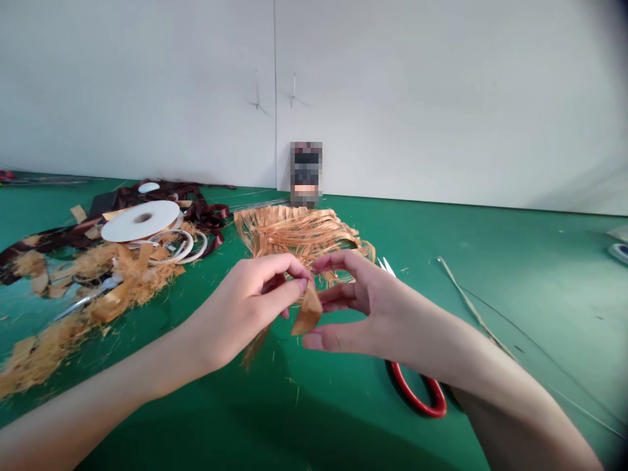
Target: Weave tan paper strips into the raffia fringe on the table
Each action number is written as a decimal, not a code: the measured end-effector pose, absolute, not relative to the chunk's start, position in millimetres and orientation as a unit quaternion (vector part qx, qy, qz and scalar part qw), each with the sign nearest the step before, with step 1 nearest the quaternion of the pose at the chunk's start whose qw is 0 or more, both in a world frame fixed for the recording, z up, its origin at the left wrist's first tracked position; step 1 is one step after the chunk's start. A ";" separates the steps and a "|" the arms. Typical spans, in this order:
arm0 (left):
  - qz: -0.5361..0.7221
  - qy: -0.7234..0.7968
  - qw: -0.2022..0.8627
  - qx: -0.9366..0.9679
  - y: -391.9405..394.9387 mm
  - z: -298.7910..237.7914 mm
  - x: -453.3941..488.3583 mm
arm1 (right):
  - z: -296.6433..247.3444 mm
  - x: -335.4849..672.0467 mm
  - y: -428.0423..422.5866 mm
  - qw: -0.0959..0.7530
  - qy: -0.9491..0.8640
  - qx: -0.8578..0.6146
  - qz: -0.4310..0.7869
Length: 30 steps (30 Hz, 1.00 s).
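My left hand [250, 307] pinches the upper end of a short tan ribbon [308, 311] between thumb and index finger. A frayed strand of the same colour trails below that hand. Around the ribbon's right side is my right hand [366, 307], thumb and fingers apart; the thumb tip lies near its lower edge, and I cannot tell whether a fingertip touches it. Just beyond both hands, a bundle of tan fringed ribbon strips [299, 232] lies on the green table. Red-handled scissors [417, 399] lie partly hidden under my right hand and forearm.
On the left, a white ribbon spool [141, 221] sits among dark brown ribbon [216, 216] and frayed tan scraps [122, 297]. A small blurred-out object [307, 173] leans against the white wall [441, 98]. Thin wire-like stems [475, 311] lie on the green table [540, 261] at right.
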State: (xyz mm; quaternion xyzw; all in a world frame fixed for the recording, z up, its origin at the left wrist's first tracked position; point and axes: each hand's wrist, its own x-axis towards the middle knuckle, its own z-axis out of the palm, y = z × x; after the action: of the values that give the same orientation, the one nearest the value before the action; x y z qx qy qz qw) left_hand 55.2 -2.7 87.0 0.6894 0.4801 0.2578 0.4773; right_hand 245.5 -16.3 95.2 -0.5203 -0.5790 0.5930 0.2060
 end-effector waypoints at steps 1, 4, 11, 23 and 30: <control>0.261 0.475 0.487 0.685 -3.7 88.4 55.3 | 95.3 244.2 -17.1 0.217 -0.572 -0.517 0.599; 0.257 0.480 0.481 0.687 -5.6 91.1 56.2 | 97.3 239.4 -19.9 0.233 -0.563 -0.507 0.609; 0.227 0.502 0.446 0.706 -4.8 91.0 57.6 | 94.5 233.5 -19.6 0.256 -0.544 -0.533 0.596; 0.280 0.479 0.532 0.640 -0.3 87.9 54.1 | 104.6 243.8 -11.2 0.290 -0.595 -0.503 0.555; 0.345 0.474 0.579 0.566 3.7 83.3 50.6 | 105.2 241.3 -10.9 0.316 -0.565 -0.496 0.579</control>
State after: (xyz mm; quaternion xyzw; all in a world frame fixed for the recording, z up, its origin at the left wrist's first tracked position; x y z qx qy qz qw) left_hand 50.6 3.7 83.3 0.5664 0.4737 0.3451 0.5794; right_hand 241.3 -10.9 105.2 -0.4956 -0.5650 0.5792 0.3157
